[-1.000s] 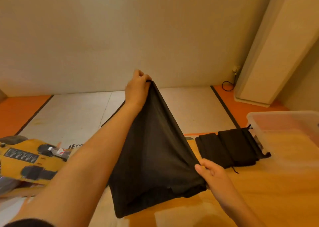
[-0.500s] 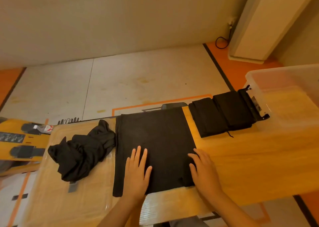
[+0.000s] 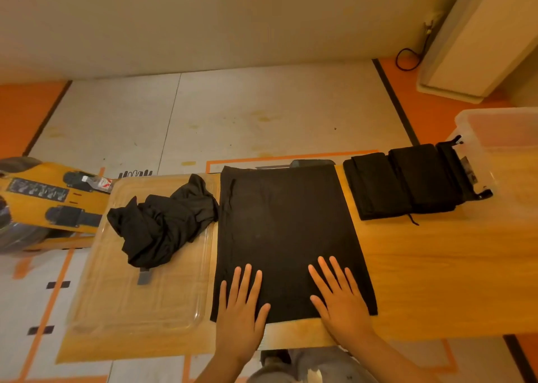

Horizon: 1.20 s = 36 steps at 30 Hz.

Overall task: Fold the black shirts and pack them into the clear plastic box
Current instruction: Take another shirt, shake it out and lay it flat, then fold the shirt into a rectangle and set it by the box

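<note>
Behind and beneath everything, a pale floor (image 3: 262, 114) marked with orange and black lines. Across the middle, a long wooden bench (image 3: 436, 266), running left to right and bearing all the clothes. At upper right, a tall white cabinet (image 3: 480, 33) against the wall.

In the middle of the bench, a black shirt (image 3: 285, 231). Lies flat and smooth as a tall rectangle, reaching from the far edge of the bench almost to the near edge. On the left part of the bench, a clear plastic tray (image 3: 131, 304), flat, its right rim just beside the left edge of that shirt; touching or overlapped, cannot tell. At the far right end, the clear plastic box (image 3: 500, 132), cut off by the frame.

Left of the bench, on the floor, a yellow machine (image 3: 43, 199) with black pads.

On the far half of the tray, a crumpled shirt (image 3: 163, 225), heaped, its right end touching the far left corner of the flat one. Between the flat one and the box, folded shirts (image 3: 404, 181) side by side, right end against the box wall, left end parted from the flat one by a strip of bare wood.

At the near hem of the flat one, left hand (image 3: 240, 310) and right hand (image 3: 340, 304). Both palm down, fingers straight and spread, pressing the cloth, apart from each other, heels over the hem.
</note>
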Available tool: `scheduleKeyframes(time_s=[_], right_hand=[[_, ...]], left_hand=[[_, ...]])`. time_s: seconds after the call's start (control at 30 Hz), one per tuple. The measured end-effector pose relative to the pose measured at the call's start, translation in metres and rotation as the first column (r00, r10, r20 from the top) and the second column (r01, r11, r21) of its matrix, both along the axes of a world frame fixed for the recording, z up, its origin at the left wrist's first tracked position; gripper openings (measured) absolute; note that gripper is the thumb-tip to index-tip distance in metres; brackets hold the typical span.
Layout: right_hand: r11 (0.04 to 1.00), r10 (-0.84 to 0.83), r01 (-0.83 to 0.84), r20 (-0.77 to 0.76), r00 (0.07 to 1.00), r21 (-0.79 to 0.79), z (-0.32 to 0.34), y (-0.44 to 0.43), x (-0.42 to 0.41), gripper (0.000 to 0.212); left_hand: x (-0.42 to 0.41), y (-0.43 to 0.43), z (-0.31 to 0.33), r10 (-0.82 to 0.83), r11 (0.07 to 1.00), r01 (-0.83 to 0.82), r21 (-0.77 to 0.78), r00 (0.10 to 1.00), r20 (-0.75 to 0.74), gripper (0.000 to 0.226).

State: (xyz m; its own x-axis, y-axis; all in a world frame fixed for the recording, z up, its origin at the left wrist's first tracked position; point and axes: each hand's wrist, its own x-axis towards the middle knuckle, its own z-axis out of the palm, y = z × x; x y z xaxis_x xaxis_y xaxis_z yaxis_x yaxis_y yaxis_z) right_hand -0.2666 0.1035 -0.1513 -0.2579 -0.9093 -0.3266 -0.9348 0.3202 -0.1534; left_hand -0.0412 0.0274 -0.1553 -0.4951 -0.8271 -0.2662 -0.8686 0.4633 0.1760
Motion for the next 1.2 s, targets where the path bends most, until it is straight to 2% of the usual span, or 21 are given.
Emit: scheduleKeyframes(time_s=[0.07, 0.17, 0.23, 0.3, 0.43, 0.5, 0.57, 0.6, 0.7, 0.77, 0.83, 1.03, 1.1, 1.2], right_hand=[[0.999, 0.032, -0.031, 0.005, 0.999, -0.006, 0.004, 0.008, 0.0, 0.064], [0.984, 0.176, -0.176, -0.024, 0.984, -0.025, 0.01, 0.014, 0.001, 0.075], [0.966, 0.255, -0.256, -0.047, 0.966, -0.034, 0.008, 0.019, 0.002, 0.087], [0.964, 0.263, -0.264, -0.063, 0.963, -0.021, 0.003, 0.029, 0.003, 0.096], [0.965, 0.262, -0.261, -0.07, 0.963, 0.025, -0.001, 0.043, -0.001, 0.103], [0.961, 0.278, -0.277, -0.088, 0.957, 0.024, -0.001, 0.044, -0.001, 0.1], [0.963, 0.266, -0.27, -0.099, 0.959, -0.026, -0.003, 0.047, 0.0, 0.093], [0.964, 0.255, -0.261, -0.092, 0.963, -0.056, -0.005, 0.051, 0.002, 0.098], [0.964, 0.238, -0.241, -0.043, 0.97, -0.11, -0.009, 0.07, 0.006, 0.129], [0.957, 0.254, -0.26, -0.06, 0.965, -0.131, -0.008, 0.081, 0.008, 0.134], [0.944, 0.267, -0.277, -0.079, 0.96, -0.179, -0.008, 0.09, 0.007, 0.128], [0.958, 0.262, -0.254, 0.039, 0.964, -0.136, -0.007, 0.092, -0.003, 0.147], [0.957, 0.266, -0.258, 0.045, 0.963, -0.128, -0.005, 0.093, -0.007, 0.141], [0.949, 0.287, -0.275, 0.058, 0.956, -0.151, -0.001, 0.094, -0.01, 0.105]], left_hand=[[0.003, 0.006, 0.003, -0.042, 0.999, 0.042, -0.001, 0.998, -0.037, 0.063], [0.014, 0.01, 0.003, -0.207, 0.978, 0.203, -0.042, 0.972, -0.115, 0.077], [0.024, 0.009, 0.002, -0.288, 0.957, 0.281, -0.073, 0.952, -0.101, 0.09], [0.034, 0.009, 0.0, -0.33, 0.943, 0.326, -0.068, 0.943, -0.05, 0.096], [0.05, 0.016, -0.004, -0.318, 0.946, 0.318, -0.062, 0.948, 0.018, 0.094], [0.057, 0.023, -0.005, -0.299, 0.952, 0.3, -0.06, 0.954, 0.032, 0.085], [0.064, 0.027, -0.007, -0.305, 0.946, 0.304, -0.112, 0.952, 0.007, 0.071], [0.066, 0.029, -0.008, -0.31, 0.943, 0.304, -0.136, 0.95, -0.027, 0.071], [0.068, 0.037, -0.007, -0.305, 0.949, 0.294, -0.114, 0.949, -0.087, 0.107], [0.073, 0.041, -0.006, -0.299, 0.948, 0.285, -0.141, 0.949, -0.096, 0.116], [0.076, 0.042, -0.004, -0.306, 0.943, 0.287, -0.167, 0.947, -0.096, 0.118], [0.083, 0.04, 0.005, -0.356, 0.926, 0.343, -0.159, 0.932, -0.067, 0.114], [0.083, 0.04, 0.009, -0.356, 0.932, 0.346, -0.106, 0.93, -0.096, 0.111], [0.084, 0.039, 0.013, -0.341, 0.94, 0.34, -0.03, 0.932, -0.12, 0.1]])
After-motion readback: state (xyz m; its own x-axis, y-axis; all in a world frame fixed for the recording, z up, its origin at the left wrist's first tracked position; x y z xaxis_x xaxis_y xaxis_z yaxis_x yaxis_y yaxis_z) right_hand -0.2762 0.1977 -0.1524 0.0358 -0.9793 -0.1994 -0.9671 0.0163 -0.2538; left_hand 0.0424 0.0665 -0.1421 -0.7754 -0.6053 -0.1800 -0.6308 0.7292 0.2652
